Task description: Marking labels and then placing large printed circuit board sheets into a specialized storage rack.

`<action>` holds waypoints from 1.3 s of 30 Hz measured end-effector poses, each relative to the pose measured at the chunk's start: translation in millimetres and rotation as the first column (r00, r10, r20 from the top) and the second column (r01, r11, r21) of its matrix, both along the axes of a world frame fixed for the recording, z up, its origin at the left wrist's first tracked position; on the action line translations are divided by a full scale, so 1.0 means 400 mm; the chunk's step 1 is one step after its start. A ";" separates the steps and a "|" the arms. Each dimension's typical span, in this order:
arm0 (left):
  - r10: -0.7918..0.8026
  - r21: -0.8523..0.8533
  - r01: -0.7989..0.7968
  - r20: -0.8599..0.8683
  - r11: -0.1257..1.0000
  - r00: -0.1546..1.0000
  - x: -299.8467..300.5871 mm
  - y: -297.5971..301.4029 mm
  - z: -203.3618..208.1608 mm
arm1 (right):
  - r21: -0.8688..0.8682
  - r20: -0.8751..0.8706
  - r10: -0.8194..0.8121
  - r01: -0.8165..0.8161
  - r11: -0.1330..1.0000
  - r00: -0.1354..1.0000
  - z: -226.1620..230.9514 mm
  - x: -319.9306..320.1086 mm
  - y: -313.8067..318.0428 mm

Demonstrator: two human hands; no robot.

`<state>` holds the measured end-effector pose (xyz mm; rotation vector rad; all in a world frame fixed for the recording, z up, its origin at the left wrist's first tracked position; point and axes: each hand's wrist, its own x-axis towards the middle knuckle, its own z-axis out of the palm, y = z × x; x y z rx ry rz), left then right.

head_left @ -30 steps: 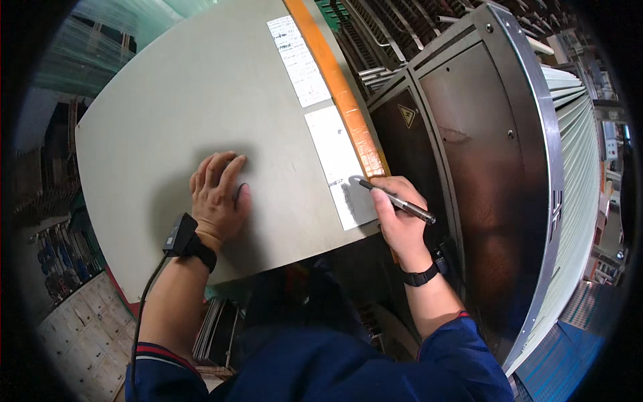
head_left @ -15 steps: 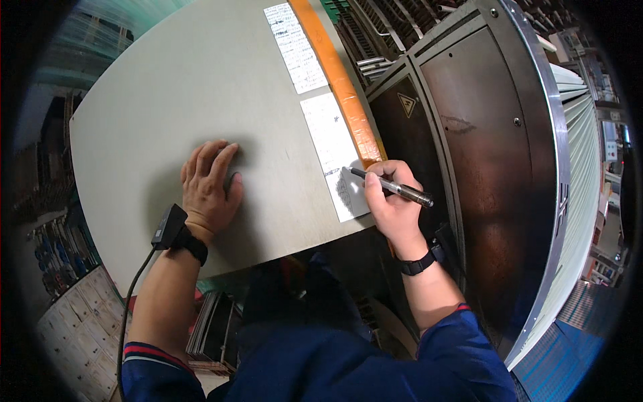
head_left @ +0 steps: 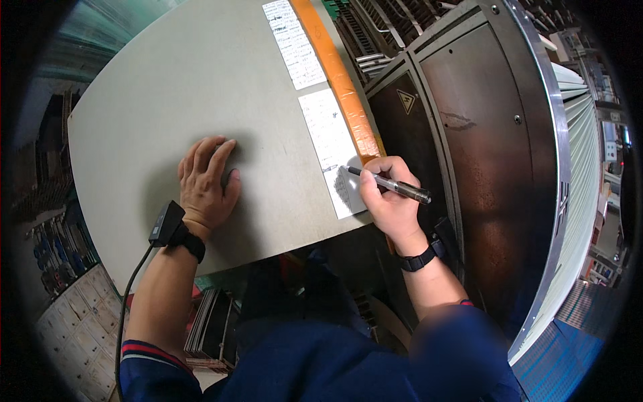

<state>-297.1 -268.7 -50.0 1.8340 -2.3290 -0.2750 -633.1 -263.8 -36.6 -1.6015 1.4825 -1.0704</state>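
Note:
My right hand (head_left: 390, 199) grips a dark pen (head_left: 392, 186), its tip touching the lower part of a white paper form (head_left: 328, 137) stuck on a large grey panel (head_left: 201, 87). My left hand (head_left: 204, 184) lies flat on the panel with fingers together, left of the form, holding nothing. A black device is strapped to my left wrist (head_left: 175, 231) with a cable running down my arm. A black watch sits on my right wrist (head_left: 420, 258).
A second white printed sheet (head_left: 293, 43) sits higher on the panel beside an orange strip (head_left: 338, 80) along its right edge. A dark metal cabinet (head_left: 482, 154) with a warning triangle stands to the right. Stacked items lie below the panel edge (head_left: 211, 321).
My right hand has slid left and up so the pen tip now rests on the lower form. The view shifted slightly; my left hand stays flat on the panel.

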 end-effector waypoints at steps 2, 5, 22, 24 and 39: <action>-0.001 -0.003 0.001 0.005 1.000 1.000 -0.002 0.000 0.002 | -0.002 -0.002 0.000 0.000 1.000 1.000 0.002 0.000 0.000; -0.002 -0.003 0.002 0.012 1.000 1.000 0.000 0.001 -0.001 | 0.009 -0.021 0.000 0.000 1.000 1.000 0.002 -0.001 -0.001; -0.002 -0.015 0.002 0.016 1.000 1.000 0.002 -0.001 -0.007 | -0.008 -0.028 -0.004 0.004 1.000 1.000 -0.002 0.001 -0.003; 0.000 -0.023 0.001 0.050 1.000 0.999 0.005 0.000 -0.011 | -0.014 -0.047 0.008 -0.009 1.000 0.999 -0.001 -0.004 -0.003; -0.020 -0.046 0.020 -0.007 0.999 1.000 -0.003 -0.003 0.006 | -0.180 -0.037 0.111 -0.116 0.977 0.993 0.023 -0.017 -0.015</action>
